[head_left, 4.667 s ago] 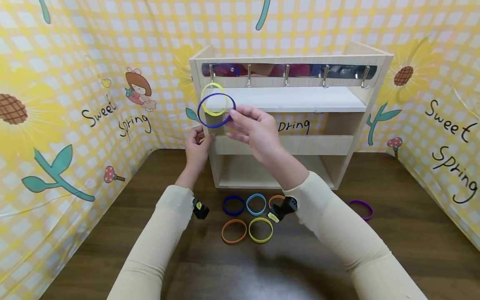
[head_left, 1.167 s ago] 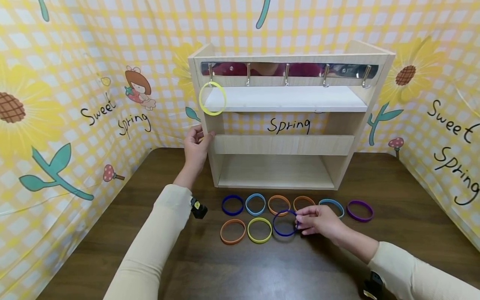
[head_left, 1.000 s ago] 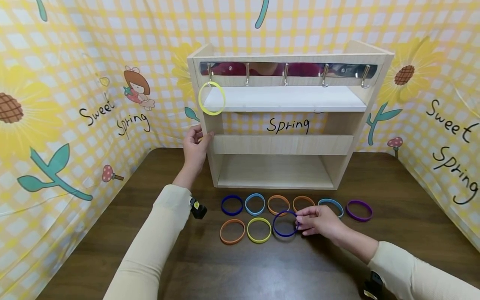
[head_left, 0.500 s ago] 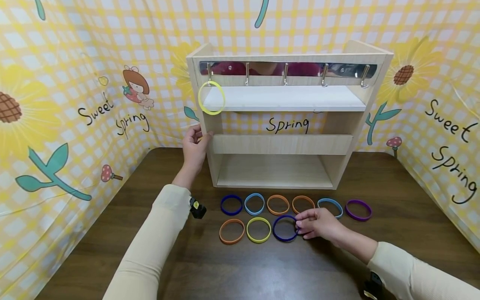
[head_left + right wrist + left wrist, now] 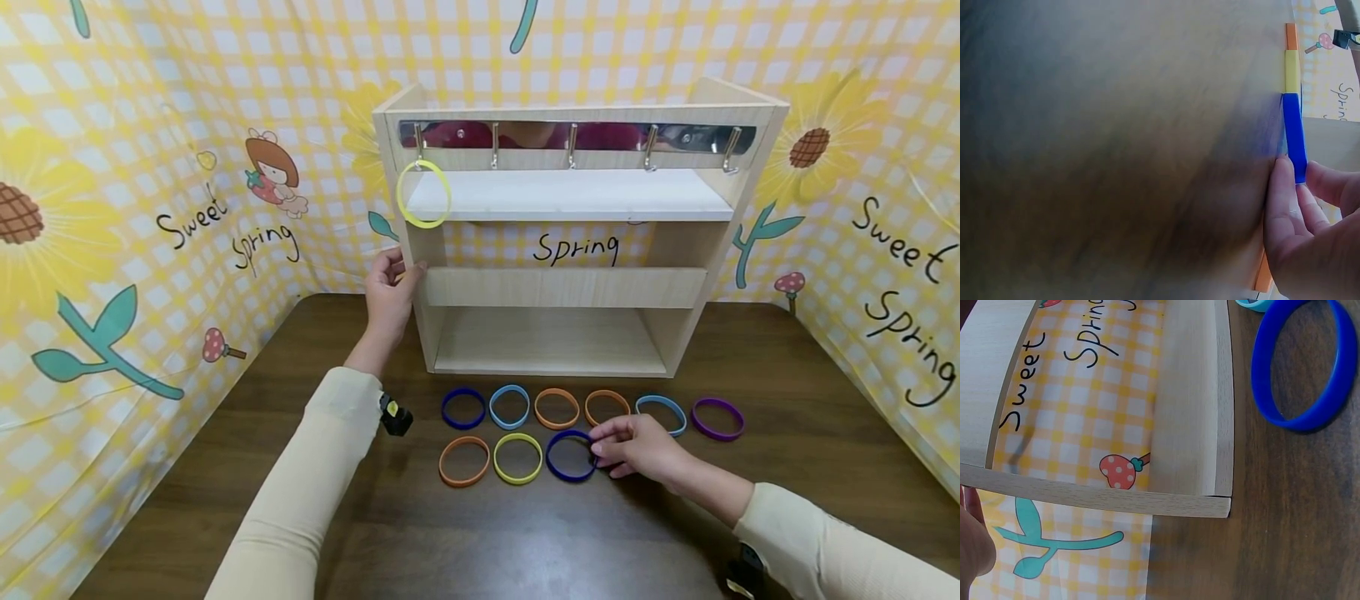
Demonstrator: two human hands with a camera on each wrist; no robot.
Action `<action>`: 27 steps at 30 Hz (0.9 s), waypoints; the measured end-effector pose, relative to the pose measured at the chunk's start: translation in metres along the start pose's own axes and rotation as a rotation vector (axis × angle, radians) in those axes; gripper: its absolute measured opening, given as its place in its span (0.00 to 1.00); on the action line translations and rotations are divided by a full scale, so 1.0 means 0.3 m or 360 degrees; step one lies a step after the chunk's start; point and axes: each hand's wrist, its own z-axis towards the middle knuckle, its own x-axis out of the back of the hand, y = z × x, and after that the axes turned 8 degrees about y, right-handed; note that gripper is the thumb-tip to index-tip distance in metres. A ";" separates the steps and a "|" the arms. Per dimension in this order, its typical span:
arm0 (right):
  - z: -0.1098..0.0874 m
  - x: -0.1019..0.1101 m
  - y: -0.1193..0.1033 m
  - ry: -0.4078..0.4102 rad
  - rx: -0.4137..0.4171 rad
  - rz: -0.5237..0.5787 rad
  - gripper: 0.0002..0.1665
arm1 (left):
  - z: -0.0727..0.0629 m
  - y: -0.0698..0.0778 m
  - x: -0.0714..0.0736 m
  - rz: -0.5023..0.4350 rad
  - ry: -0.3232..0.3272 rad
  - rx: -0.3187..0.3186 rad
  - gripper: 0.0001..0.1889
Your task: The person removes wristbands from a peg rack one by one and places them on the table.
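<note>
My right hand [image 5: 641,450] pinches the right edge of a dark blue silicone wristband [image 5: 570,478] down at the tabletop. In the right wrist view, thumb and fingertips close on the blue wristband [image 5: 1295,134], its near end slightly raised. To its left lie a yellow wristband [image 5: 517,481] and an orange wristband [image 5: 463,483]. My left hand [image 5: 390,300] grips the left side panel of a pale wooden shelf [image 5: 566,287], thumb at its front edge; in the left wrist view only part of the hand [image 5: 974,544] shows. Another yellow wristband [image 5: 424,223] hangs from the leftmost hook.
A metal strip [image 5: 532,137] with several hooks crosses the shelf's top. Before the shelf runs a row of wristbands: dark blue [image 5: 462,427], light blue, two orange, light blue and purple [image 5: 717,437]. A patterned cloth [image 5: 225,83] surrounds the wooden table [image 5: 480,542].
My right hand has brought the dark blue wristband from in front of the leftmost hook down to the table, lowering it beside the yellow one. The left hand has stayed at the shelf.
</note>
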 end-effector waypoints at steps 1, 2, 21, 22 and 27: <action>0.000 -0.001 -0.001 0.0004 0.0001 -0.0010 0.17 | -0.001 0.001 -0.001 0.0001 0.0002 -0.0007 0.13; -0.001 -0.001 -0.002 0.0009 0.0003 -0.0019 0.17 | -0.001 0.001 -0.001 0.0004 0.0005 -0.0012 0.12; -0.004 -0.003 -0.022 0.0045 0.0028 -0.0108 0.15 | 0.002 0.003 -0.002 0.0025 0.0008 0.0008 0.17; -0.004 -0.003 -0.022 0.0045 0.0027 -0.0106 0.15 | 0.001 0.003 -0.002 0.0030 0.0009 0.0007 0.16; -0.006 -0.002 -0.023 0.0045 0.0032 -0.0109 0.15 | -0.002 0.005 0.000 0.0042 0.0012 0.0012 0.14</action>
